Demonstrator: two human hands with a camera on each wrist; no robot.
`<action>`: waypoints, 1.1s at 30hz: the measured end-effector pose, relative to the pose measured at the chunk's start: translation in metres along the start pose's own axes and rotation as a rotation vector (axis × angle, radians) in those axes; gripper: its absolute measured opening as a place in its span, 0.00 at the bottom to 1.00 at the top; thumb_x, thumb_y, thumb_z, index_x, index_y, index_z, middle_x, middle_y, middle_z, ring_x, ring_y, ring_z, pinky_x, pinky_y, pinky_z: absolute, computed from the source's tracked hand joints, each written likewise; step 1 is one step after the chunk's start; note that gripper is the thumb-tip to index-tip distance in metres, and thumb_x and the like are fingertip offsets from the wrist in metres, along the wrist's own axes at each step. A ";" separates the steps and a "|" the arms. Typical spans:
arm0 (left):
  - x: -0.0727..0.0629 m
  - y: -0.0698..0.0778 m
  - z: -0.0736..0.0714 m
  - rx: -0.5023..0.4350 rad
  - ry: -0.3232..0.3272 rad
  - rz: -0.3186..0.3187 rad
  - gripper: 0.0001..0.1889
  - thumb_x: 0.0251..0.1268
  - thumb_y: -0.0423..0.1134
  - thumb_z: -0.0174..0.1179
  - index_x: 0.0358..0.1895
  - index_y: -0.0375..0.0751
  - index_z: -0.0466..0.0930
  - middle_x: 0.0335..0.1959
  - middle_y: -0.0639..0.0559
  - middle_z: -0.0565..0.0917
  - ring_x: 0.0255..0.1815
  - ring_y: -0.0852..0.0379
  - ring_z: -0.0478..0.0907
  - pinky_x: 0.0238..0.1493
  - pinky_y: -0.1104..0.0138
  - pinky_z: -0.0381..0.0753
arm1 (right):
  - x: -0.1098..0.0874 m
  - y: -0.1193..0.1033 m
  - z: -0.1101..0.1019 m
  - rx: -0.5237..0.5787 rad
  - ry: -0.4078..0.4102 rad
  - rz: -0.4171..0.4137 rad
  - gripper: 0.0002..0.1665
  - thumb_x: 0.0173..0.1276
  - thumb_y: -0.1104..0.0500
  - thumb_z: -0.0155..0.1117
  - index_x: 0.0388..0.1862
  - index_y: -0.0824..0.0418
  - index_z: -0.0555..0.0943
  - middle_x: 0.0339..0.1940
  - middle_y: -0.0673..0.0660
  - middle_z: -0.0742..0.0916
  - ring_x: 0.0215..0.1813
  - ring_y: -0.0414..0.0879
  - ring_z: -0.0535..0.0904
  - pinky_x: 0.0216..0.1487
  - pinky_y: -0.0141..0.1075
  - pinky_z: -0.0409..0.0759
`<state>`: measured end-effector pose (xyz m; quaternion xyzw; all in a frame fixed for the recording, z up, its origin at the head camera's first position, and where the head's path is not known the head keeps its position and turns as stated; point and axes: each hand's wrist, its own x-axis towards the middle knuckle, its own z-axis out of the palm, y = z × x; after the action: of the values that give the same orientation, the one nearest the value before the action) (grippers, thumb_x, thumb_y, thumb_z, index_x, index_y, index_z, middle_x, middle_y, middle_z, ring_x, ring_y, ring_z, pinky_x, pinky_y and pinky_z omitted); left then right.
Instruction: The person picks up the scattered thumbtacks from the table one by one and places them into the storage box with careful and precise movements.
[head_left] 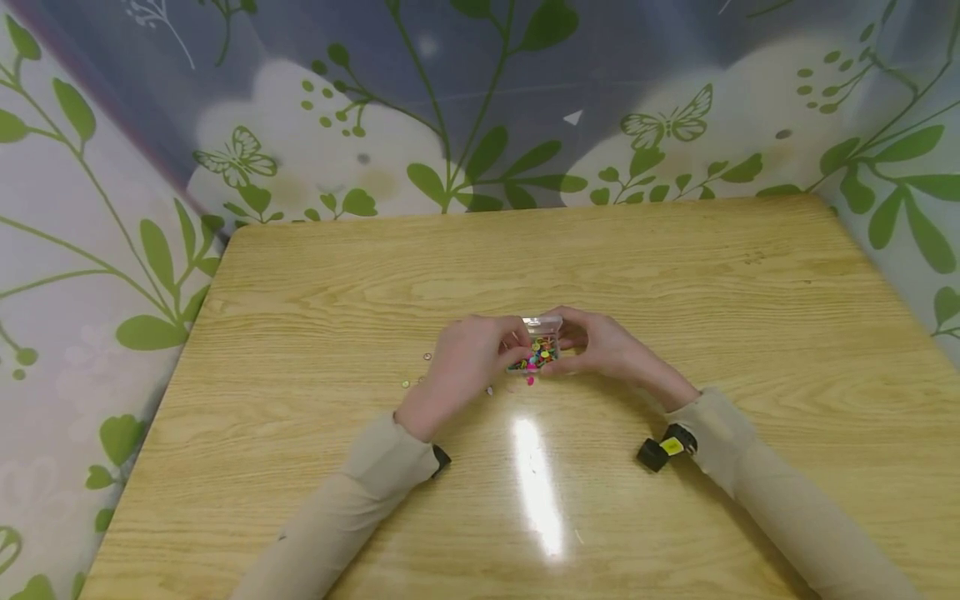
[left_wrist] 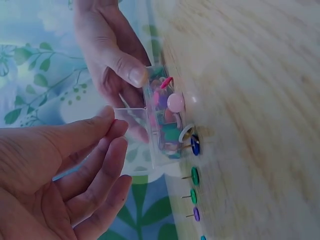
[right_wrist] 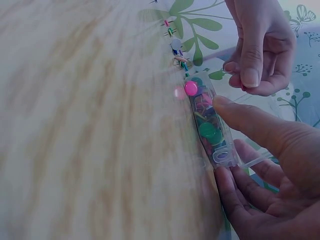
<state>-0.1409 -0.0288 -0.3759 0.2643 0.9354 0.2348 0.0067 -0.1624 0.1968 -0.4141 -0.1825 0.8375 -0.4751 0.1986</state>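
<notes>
A small clear plastic box (head_left: 553, 323) of coloured thumbtacks (head_left: 543, 350) stands on the table with its lid up. My right hand (head_left: 603, 346) holds the box by its right end, the thumb on the near side and fingers round the back. Over the box's left end is my left hand (head_left: 467, 358), thumb and forefinger pinched together. A speck of red shows between those fingertips in the right wrist view, a thumbtack (right_wrist: 243, 88) mostly hidden by them. Beside the box's front lies a pink thumbtack (head_left: 530, 381).
Several loose thumbtacks lie on the wooden table (head_left: 300, 467) left of the box, among them a green one (left_wrist: 195, 176) and a purple one (left_wrist: 196, 214). Behind the table hangs a leaf-patterned curtain (head_left: 487, 100). Light glares on the tabletop nearer me.
</notes>
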 end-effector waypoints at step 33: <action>-0.023 -0.046 -0.030 -0.003 0.117 -0.147 0.06 0.72 0.44 0.64 0.41 0.49 0.88 0.38 0.56 0.90 0.32 0.58 0.84 0.26 0.67 0.77 | -0.003 -0.004 0.000 -0.020 0.009 0.079 0.41 0.56 0.54 0.82 0.68 0.53 0.74 0.62 0.59 0.82 0.63 0.59 0.79 0.65 0.52 0.77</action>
<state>-0.1472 -0.0875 -0.3725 0.1806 0.9507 0.2502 -0.0303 -0.1597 0.1962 -0.4105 -0.1491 0.8496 -0.4596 0.2115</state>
